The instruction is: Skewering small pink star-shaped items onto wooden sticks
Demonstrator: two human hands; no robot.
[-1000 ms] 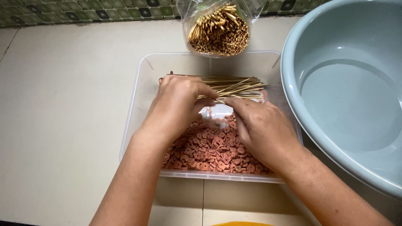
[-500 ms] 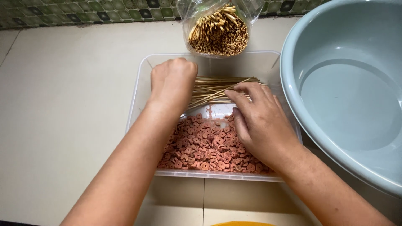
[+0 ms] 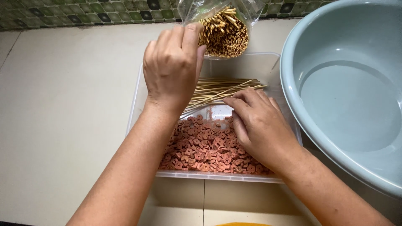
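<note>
Reaching with my left hand (image 3: 173, 67), fingers curled, I touch the bag of sticks (image 3: 222, 29) (behind the tray (image 3: 136, 104)); my right hand (image 3: 259, 123), half open, rests on loose sticks (image 3: 222, 88).

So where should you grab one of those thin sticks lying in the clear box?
Probably at the free right-hand ends of the loose skewers, coming from above. They lie flat and fanned across the clear box, and the tips spread apart there, so fingers can pinch a single one. The right hand already rests beside them; the left hand is up at the bag of skewers.
</note>
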